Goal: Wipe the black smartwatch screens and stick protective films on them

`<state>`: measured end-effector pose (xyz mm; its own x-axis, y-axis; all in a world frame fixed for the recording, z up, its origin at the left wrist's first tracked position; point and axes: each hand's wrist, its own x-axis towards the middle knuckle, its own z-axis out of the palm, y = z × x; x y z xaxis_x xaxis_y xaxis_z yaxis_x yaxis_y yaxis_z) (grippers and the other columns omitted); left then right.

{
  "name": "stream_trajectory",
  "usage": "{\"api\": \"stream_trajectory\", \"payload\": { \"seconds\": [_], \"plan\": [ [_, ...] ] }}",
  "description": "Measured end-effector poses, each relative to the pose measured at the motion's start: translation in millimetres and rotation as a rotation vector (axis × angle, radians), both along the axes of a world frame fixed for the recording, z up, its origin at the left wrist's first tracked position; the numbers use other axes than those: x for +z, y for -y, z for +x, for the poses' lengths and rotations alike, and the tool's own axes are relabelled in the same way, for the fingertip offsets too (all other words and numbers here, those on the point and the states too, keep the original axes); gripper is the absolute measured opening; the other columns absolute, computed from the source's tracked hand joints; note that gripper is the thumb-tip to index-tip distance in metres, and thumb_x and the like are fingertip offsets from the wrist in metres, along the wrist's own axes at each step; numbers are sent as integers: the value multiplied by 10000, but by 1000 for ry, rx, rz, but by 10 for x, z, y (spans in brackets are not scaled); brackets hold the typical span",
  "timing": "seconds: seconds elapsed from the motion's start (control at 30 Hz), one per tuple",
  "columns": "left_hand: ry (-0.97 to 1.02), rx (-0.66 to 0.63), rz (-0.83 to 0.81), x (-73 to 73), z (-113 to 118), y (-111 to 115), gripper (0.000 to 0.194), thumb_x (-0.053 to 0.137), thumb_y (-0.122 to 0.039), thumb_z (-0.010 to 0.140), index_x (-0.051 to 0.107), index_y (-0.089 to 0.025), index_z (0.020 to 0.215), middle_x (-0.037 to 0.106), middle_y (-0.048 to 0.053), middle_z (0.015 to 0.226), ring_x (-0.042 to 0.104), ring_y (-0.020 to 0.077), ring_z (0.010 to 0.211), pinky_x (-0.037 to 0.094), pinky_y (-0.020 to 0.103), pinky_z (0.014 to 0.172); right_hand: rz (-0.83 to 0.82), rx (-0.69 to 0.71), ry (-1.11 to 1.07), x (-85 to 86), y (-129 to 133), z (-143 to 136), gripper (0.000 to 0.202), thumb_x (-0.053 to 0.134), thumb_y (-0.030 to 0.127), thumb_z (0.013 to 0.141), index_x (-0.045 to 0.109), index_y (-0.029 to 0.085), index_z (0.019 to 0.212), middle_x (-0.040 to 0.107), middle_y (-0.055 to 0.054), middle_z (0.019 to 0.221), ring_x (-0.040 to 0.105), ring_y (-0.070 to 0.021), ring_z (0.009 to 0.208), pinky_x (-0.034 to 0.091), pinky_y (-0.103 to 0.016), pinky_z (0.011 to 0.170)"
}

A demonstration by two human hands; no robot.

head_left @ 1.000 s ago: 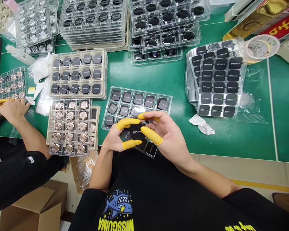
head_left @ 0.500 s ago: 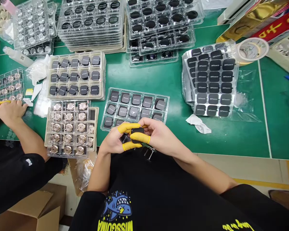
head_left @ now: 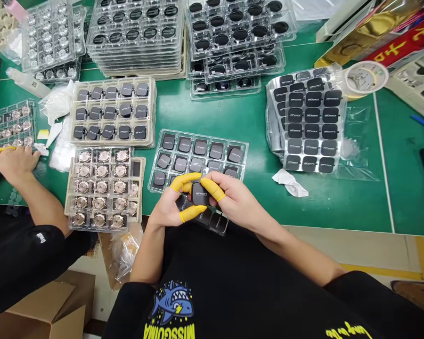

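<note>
A dark square piece with HiFuture lettering (head_left: 199, 194) is held between both hands near the table's front edge. My left hand (head_left: 173, 200), with yellow finger covers, grips its left side between thumb and fingers. On the right, my right hand (head_left: 229, 190) pinches its upper right edge, also in yellow covers. Just behind the hands lies a clear tray of similar dark squares (head_left: 198, 147). Below them, more dark pieces (head_left: 218, 221) show in part, beside my black shirt.
Another person's hand and forearm (head_left: 21, 165) rest at far left. Near them are a tray of watch-like parts (head_left: 101, 187) and a tray of dark squares (head_left: 110, 112). Label sheets (head_left: 311, 115), a tape roll (head_left: 365, 77) and crumpled tissue (head_left: 289, 182) lie right.
My right thumb has shifted up off the front of the dark square, whose lettering now shows. My left fingers have risen slightly. The view has shifted a little.
</note>
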<state>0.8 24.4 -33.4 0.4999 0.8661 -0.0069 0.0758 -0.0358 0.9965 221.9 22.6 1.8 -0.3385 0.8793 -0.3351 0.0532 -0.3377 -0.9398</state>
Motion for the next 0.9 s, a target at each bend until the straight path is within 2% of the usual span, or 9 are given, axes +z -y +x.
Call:
{"api": "stream_trajectory", "payload": {
  "seconds": [0.07, 0.2, 0.3, 0.43, 0.6, 0.77, 0.83, 0.9],
  "plan": [
    [-24, -13, 15, 22, -13, 0, 677, 883, -481, 949, 615, -220, 1514, 779, 64, 1072, 767, 188, 862, 636, 298, 791, -6, 8, -21, -6, 17, -15, 283, 686, 536, 1042, 666, 263, 972, 641, 18, 761, 564, -177, 686, 469, -308, 625],
    [-137, -38, 142, 77, -45, -22, 498, 802, -346, 1000, 642, -224, 1456, 795, 55, 1060, 792, 187, 887, 639, 299, 825, -42, -4, -25, -58, 35, -64, 426, 885, 628, 893, 665, 267, 943, 677, 12, 799, 609, -196, 725, 508, -315, 637],
    [-194, -27, 207, 116, -44, -36, 405, 756, -299, 1026, 645, -217, 1407, 786, 41, 1018, 758, 160, 810, 617, 275, 761, -32, -37, -23, -86, 27, -97, 458, 844, 670, 922, 665, 252, 866, 701, -4, 797, 635, -199, 741, 524, -316, 654],
    [-200, -6, 199, 138, -5, -1, 408, 780, -328, 1026, 629, -217, 1388, 732, -9, 904, 661, 128, 706, 564, 257, 698, 25, -78, -61, -60, -4, -116, 450, 710, 637, 1031, 689, 235, 828, 699, 0, 743, 657, -187, 734, 528, -307, 681],
    [-153, -40, 119, 173, 78, 44, 522, 734, -344, 1069, 531, -233, 1536, 769, 12, 969, 657, 144, 733, 556, 279, 715, -40, -97, -142, -34, -11, -102, 539, 648, 730, 1054, 692, 232, 854, 690, 5, 698, 584, -150, 600, 465, -283, 556],
    [-81, -56, 149, 287, 39, 5, 620, 763, -279, 1063, 515, -264, 1630, 694, -55, 820, 609, 123, 702, 532, 258, 712, -20, -127, -115, -88, 52, 179, 519, 764, 746, 986, 722, 231, 938, 631, 25, 738, 555, -120, 568, 460, -266, 538],
    [-46, -36, 158, 391, -103, 25, 658, 809, -243, 1027, 552, -260, 1633, 715, -50, 812, 626, 123, 701, 528, 264, 707, -13, -189, -64, -180, 89, 398, 499, 801, 734, 958, 749, 241, 1009, 670, 11, 810, 585, -129, 589, 491, -279, 559],
    [-2, 33, 159, 551, -331, 69, 652, 884, -236, 958, 650, -244, 1566, 732, -37, 788, 639, 138, 687, 547, 293, 710, 36, -279, 87, -334, 151, 615, 468, 799, 712, 960, 769, 254, 1055, 731, -22, 909, 659, -168, 690, 550, -314, 636]
  ]
}}
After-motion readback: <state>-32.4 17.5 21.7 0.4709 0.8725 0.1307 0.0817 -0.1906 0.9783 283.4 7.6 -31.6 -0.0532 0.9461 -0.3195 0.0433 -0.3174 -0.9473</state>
